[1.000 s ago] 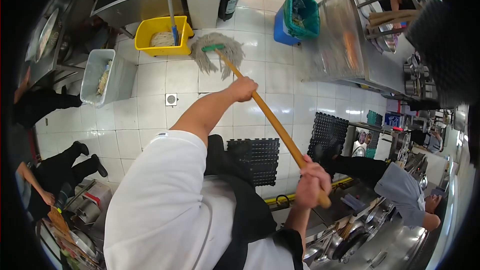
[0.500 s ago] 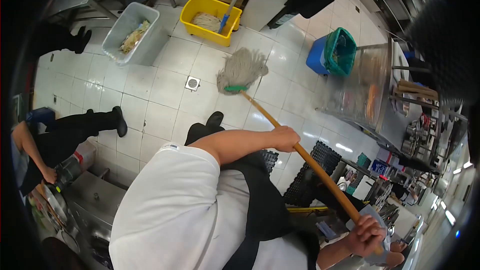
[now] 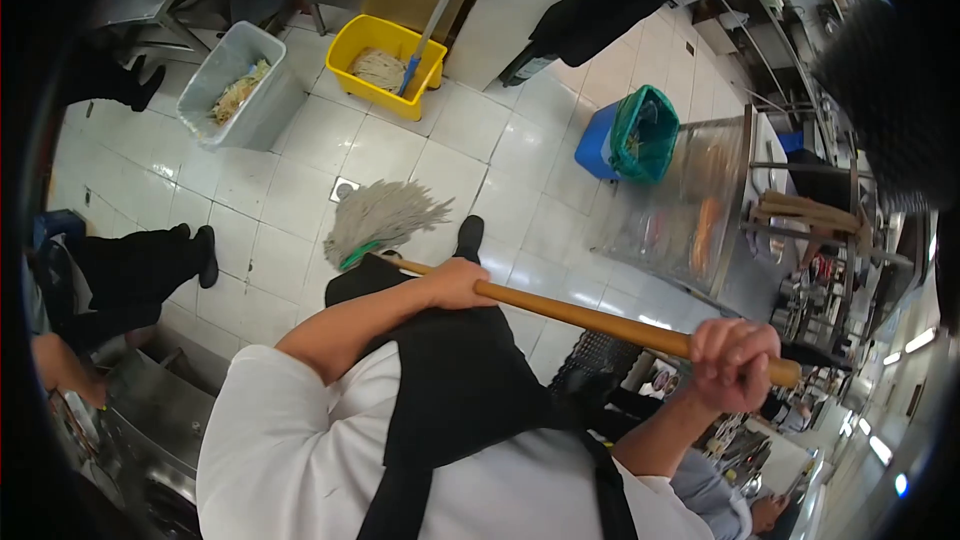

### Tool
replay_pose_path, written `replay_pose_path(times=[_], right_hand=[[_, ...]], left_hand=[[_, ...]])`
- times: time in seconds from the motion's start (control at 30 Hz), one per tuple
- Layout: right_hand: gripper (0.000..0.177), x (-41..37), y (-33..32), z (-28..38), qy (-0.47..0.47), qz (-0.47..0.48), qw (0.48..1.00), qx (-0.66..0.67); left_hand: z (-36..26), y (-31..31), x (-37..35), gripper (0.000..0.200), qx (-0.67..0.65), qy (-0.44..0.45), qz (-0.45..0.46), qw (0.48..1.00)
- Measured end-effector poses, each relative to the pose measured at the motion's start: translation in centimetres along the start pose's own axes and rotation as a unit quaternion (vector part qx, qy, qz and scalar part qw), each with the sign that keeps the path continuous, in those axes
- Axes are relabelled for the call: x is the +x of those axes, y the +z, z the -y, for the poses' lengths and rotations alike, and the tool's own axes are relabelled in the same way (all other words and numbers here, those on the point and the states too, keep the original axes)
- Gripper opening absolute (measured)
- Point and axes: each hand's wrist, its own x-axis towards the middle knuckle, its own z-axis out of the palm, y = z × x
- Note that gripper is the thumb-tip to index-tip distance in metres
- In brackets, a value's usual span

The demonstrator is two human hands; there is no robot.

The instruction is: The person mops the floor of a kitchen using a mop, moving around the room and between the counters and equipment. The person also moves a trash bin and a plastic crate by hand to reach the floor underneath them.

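Observation:
A mop with a wooden handle point(image 3: 590, 316) and a grey string head point(image 3: 385, 220) lies across the view, its strings spread on the white tiled floor. My left hand point(image 3: 457, 284) is wrapped round the handle partway along, nearer the mop head. Close to the handle's top end, my right hand point(image 3: 735, 362) is closed around the wood. A green clamp point(image 3: 358, 254) joins the strings to the handle. The strings partly cover a floor drain point(image 3: 343, 189).
Beyond the mop stand a yellow bucket point(image 3: 387, 98) with another mop, a grey bin point(image 3: 232, 87) of scraps and a blue bin point(image 3: 628, 135) with a green liner. A person's dark-trousered legs point(image 3: 150, 260) are at left. Steel tables point(image 3: 762, 230) stand at right.
The mop head has moved left and closer to my body, over beside the drain. My left hand has shifted left and the handle lies flatter. A shoe now shows right of the mop head.

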Motion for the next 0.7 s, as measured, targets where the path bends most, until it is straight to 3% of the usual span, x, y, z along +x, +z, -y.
replay_pose_path(times=[0.07,0.13,0.27,0.4,0.47,0.53,0.7], right_hand=[[0.026,2.2,-2.3,-2.7,0.016,0.025,0.997,0.071],[0.026,5.2,-4.6,-5.9,0.030,0.065,0.993,0.093],[0.026,9.5,-8.1,-8.3,0.038,0.147,0.979,0.135],[0.024,14.0,-11.9,-6.8,0.029,0.230,0.959,0.164],[0.027,15.6,-13.4,-5.5,-0.004,0.234,0.963,0.130],[0.029,17.0,-14.8,-4.0,-0.022,0.252,0.962,0.105],[0.028,18.1,-16.0,-1.6,-0.073,0.278,0.955,0.071]], left_hand=[[0.3,0.2,0.2,0.032,0.004,-0.033,-0.028,0.999],[1.3,0.8,1.4,0.026,-0.003,-0.123,-0.176,0.977],[1.5,1.4,5.2,0.019,-0.030,-0.201,-0.277,0.939],[-0.5,0.8,11.5,0.004,-0.011,-0.110,-0.382,0.918],[-0.9,0.5,15.4,0.011,-0.036,-0.143,-0.387,0.910],[-1.8,-0.4,18.6,0.016,-0.058,-0.058,-0.404,0.911],[-2.8,-1.6,24.5,0.013,0.008,-0.042,-0.412,0.910]])
